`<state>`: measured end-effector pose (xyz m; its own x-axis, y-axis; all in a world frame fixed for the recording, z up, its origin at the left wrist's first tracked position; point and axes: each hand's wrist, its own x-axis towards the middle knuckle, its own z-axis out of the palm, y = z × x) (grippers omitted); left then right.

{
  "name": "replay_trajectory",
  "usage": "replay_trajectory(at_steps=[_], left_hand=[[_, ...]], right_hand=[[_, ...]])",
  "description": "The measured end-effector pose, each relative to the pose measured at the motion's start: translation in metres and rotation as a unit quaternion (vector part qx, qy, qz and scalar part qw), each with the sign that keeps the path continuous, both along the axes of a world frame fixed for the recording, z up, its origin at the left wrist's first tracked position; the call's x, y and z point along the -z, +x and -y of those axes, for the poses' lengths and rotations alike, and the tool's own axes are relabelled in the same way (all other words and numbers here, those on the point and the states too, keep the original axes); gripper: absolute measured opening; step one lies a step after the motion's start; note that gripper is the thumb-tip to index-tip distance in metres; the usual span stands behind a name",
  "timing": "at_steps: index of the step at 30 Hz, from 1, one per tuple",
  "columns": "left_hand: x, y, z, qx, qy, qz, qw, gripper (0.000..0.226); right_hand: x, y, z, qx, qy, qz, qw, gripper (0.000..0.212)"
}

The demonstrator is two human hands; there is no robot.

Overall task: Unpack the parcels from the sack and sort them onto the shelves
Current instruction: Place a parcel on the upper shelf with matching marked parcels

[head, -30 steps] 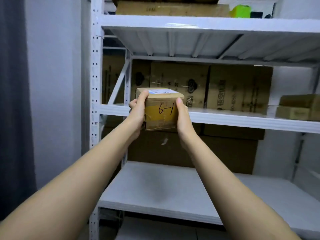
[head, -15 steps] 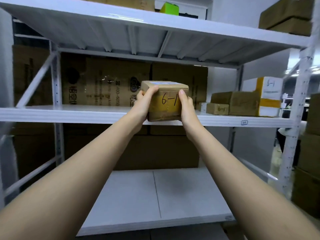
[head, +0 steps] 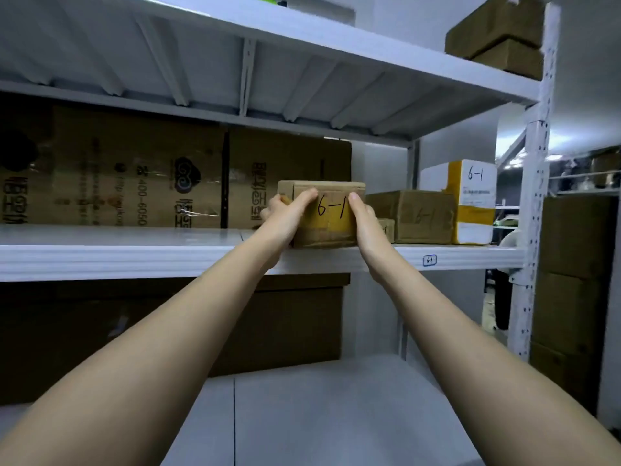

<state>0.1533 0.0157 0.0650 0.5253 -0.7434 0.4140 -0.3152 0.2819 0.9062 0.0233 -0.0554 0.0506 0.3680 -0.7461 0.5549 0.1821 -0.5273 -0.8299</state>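
A small brown cardboard parcel (head: 331, 220) marked "6-1" sits on the front edge of the white middle shelf (head: 134, 257). My left hand (head: 285, 220) grips its left side, thumb on the front face. Against the parcel's right side my right hand (head: 364, 223) holds it, thumb also on the front. To its right stand another brown parcel (head: 420, 216) marked "6-1", a smaller brown box (head: 387, 228) partly hidden by my right hand, and a white-and-yellow parcel (head: 470, 200) marked "6-1". A small label (head: 429, 260) is stuck on the shelf edge.
Large printed cartons (head: 151, 176) line the back of the middle shelf. More cartons (head: 285, 327) stand behind the lower shelf (head: 319, 415). Brown boxes (head: 497, 35) rest on the top shelf at the right. A white upright post (head: 534, 213) bounds the rack; stacked cartons (head: 571, 280) stand beyond it.
The parcel has travelled right along the rack and come down onto the middle shelf's front edge beside the other "6-1" parcels. Both hands keep their hold.
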Motion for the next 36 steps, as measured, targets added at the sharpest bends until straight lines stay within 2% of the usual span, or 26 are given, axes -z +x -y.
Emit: replay_trajectory(at_steps=[6, 10, 15, 21, 27, 31, 36], left_hand=[[-0.006, 0.002, 0.053, -0.013, 0.017, 0.006, 1.0, 0.088], [-0.006, 0.003, 0.078, -0.027, 0.017, 0.031, 0.999, 0.089], [-0.002, 0.003, 0.101, -0.064, 0.017, 0.066, 0.996, 0.088], [0.002, 0.005, 0.114, -0.083, 0.044, 0.087, 0.992, 0.086], [0.002, 0.009, 0.118, -0.099, 0.074, 0.098, 0.988, 0.087], [-0.001, 0.014, 0.123, -0.112, 0.129, 0.121, 0.978, 0.084], [0.001, 0.018, 0.136, -0.129, 0.134, 0.131, 0.974, 0.079]], right_hand=[[0.0, 0.005, 0.06, 0.021, 0.007, -0.028, 0.999, 0.06], [0.009, 0.009, 0.086, 0.095, -0.014, -0.054, 0.994, 0.063], [0.021, 0.01, 0.114, 0.14, -0.051, -0.095, 0.984, 0.063], [0.025, 0.003, 0.136, 0.136, -0.107, -0.146, 0.974, 0.068], [0.017, -0.007, 0.158, 0.091, -0.148, -0.152, 0.973, 0.059], [0.018, -0.008, 0.169, 0.119, -0.151, -0.182, 0.964, 0.047], [0.015, -0.004, 0.179, 0.175, -0.157, -0.191, 0.953, 0.043]])
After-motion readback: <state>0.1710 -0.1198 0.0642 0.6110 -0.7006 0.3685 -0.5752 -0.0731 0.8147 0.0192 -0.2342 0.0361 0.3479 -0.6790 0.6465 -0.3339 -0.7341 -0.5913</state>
